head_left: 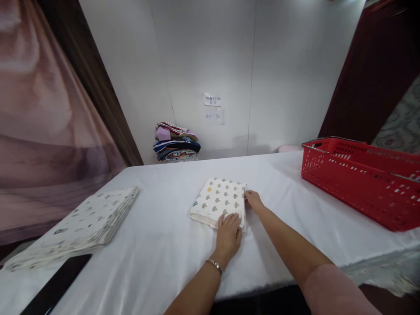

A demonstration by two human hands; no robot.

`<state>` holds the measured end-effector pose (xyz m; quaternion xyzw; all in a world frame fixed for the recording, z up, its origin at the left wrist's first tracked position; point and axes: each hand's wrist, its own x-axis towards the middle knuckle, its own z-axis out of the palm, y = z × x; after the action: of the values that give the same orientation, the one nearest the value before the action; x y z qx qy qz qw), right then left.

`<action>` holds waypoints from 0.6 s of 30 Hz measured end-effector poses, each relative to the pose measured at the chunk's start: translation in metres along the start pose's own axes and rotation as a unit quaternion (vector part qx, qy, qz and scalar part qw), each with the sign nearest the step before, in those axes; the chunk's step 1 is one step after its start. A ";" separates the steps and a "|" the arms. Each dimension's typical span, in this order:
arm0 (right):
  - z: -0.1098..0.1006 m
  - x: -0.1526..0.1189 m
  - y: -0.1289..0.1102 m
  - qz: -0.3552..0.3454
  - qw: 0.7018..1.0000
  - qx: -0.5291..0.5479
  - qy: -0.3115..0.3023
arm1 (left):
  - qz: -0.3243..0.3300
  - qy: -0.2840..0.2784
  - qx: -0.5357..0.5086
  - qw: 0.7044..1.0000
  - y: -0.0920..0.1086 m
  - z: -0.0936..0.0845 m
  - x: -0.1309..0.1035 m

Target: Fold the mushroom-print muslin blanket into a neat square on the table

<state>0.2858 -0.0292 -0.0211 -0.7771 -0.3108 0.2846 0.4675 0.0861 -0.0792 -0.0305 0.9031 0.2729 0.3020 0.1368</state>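
Note:
A folded white cloth (219, 197) printed with grey mushroom-like shapes lies in a thick square on the table. My left hand (229, 236), with a metal-banded watch or bracelet at the wrist, rests on its near right corner. The fingers lie stretched out on the top layer. At the right side of the cloth, my right hand (253, 199) has its fingers closed on the edge; the fingertips are partly hidden there.
A white sheet (154, 205) covers the table. A folded patterned cloth stack (88, 218) lies left, beside a black flat device (59, 284). The red basket (357, 183) stands right. Folded clothes (177, 143) are piled by the back wall, near paper labels (212, 109).

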 end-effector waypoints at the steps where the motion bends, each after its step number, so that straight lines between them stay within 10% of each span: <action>1: -0.001 0.001 0.001 -0.019 1.000 -0.015 0.007 | -0.001 -0.002 -0.002 1.000 0.000 0.000 0.000; 9: 0.009 -0.016 0.006 -0.186 0.977 -0.088 0.058 | -0.003 -0.001 0.001 1.000 0.006 -0.002 -0.004; 18: 0.021 -0.028 0.022 -0.256 0.934 -0.250 -0.024 | 0.002 -0.015 0.005 1.000 0.013 -0.005 -0.010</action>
<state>0.2566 -0.0464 -0.0452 -0.7560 -0.5711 0.0868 0.3078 0.0817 -0.0953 -0.0260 0.9088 0.2704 0.2876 0.1354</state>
